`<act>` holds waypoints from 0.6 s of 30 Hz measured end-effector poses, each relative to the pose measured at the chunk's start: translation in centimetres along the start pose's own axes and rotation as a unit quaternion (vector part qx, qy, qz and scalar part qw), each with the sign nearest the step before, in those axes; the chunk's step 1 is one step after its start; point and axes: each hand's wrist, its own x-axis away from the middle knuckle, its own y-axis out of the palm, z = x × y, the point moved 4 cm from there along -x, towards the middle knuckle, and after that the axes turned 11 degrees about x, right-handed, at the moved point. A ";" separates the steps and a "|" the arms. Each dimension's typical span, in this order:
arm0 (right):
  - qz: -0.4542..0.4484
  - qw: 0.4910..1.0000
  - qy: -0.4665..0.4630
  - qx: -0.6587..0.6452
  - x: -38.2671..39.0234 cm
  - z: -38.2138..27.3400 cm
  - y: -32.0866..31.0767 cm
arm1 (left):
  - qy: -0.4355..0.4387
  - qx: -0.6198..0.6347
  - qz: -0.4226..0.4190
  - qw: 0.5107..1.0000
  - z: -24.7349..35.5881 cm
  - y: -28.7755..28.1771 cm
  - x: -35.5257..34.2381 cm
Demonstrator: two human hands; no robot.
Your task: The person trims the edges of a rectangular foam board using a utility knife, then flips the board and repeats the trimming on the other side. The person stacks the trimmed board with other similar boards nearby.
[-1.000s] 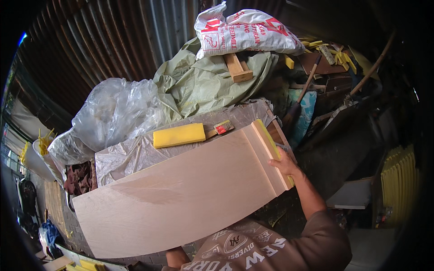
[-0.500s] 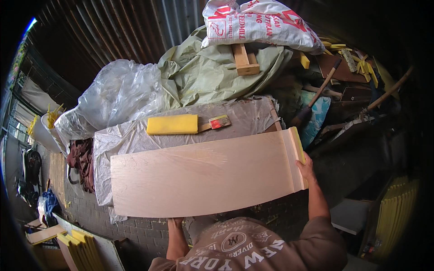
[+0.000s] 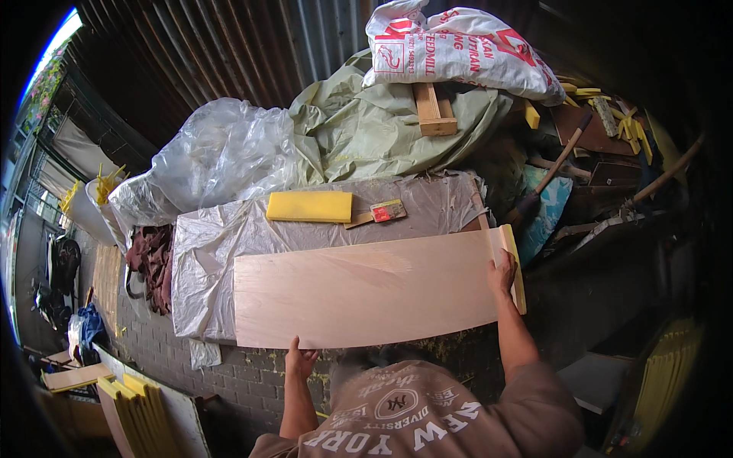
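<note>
Wooden panel, one, pale; lower now over the near part of the plastic-covered bench than half a second ago, the bench seemingly taking its weight; left hand, thumb now showing at the near edge, fingers loosely spread; right hand, pinching the raised end strip; yellow block, beyond the panel.

one held panel, one sack
</note>
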 end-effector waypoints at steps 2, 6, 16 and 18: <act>-0.001 0.985 -0.133 -0.114 -1.3 -7.8 1.4 | -0.024 -0.011 0.020 0.999 -0.3 0.4 0.3; -0.233 0.941 -0.154 -0.192 -1.2 -27.6 6.2 | -0.014 -0.113 -0.015 0.993 0.1 -2.8 3.0; -0.275 0.956 -0.037 -0.095 -0.7 -38.9 17.1 | 0.050 -0.324 -0.007 0.945 0.1 -17.1 6.1; -0.241 0.966 0.004 -0.091 -0.5 -37.1 16.2 | 0.168 -0.502 -0.116 0.840 3.0 -15.1 10.0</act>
